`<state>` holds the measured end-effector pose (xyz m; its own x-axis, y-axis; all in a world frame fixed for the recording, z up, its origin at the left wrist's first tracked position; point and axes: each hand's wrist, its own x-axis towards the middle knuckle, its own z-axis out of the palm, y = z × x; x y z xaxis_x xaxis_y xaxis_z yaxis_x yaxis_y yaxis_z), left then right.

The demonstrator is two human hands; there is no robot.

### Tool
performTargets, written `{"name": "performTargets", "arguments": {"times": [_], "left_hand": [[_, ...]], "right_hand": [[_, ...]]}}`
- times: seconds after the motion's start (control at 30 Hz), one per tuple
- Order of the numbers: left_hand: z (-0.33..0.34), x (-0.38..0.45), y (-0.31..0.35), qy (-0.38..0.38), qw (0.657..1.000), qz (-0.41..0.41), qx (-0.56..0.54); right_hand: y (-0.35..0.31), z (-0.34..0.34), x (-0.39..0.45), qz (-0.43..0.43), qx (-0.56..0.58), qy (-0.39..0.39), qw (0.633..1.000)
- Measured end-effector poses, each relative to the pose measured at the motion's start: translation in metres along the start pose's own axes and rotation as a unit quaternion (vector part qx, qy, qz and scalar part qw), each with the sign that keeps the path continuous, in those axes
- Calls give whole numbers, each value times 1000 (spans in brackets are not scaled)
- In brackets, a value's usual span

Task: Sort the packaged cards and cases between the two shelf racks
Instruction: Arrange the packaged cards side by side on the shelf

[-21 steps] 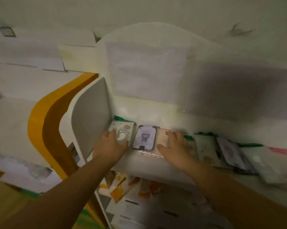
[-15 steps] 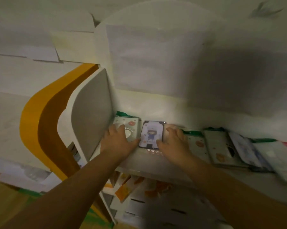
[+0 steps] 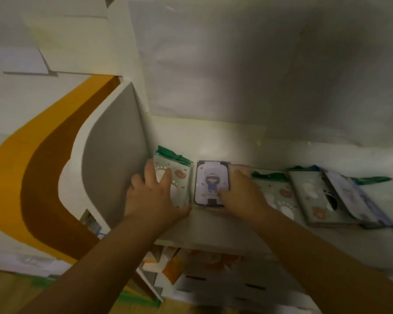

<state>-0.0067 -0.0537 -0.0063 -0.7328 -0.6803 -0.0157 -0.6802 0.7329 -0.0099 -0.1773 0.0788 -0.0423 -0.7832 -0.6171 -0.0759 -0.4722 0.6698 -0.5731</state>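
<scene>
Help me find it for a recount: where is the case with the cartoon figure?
In the head view the cartoon-figure case lies flat on the shelf, left of centre, between the left hand and the right hand.

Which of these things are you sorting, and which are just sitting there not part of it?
Part of the job:
- footprint pack under the left hand
- cartoon-figure case, touched by the right hand
- row of packs further right
- white shelf they lie on

Just lying about:
- orange and white boxes on the lower shelf
- orange and brown wall stripe
</scene>
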Motion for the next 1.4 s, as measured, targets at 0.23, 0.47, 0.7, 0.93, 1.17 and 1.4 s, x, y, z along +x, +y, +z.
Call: {"name": "performTargets", "arguments": {"times": [0.23,0.47,0.7,0.93,1.17,1.4], "left_hand": [[-11,1,-10,12,996,17,-88],[-15,-11,-15,119,969,50,-209],[-26,-21,-20,101,914,32,-392],[-33,-36,-1,88,822,-49,-560],[-60,-59,39,-5,637,-153,-756],[-78,-113,95,24,593,-146,-791]], "right_hand": [[-15,-9,-8,4,10,-17,1000],[-25,-13,1,-15,61,-86,994],[-18,-30,-20,68,220,25,973],[-14,-68,-66,75,394,29,916],[7,-106,-104,30,455,83,886],[43,-150,-155,-2,462,77,884]]}}
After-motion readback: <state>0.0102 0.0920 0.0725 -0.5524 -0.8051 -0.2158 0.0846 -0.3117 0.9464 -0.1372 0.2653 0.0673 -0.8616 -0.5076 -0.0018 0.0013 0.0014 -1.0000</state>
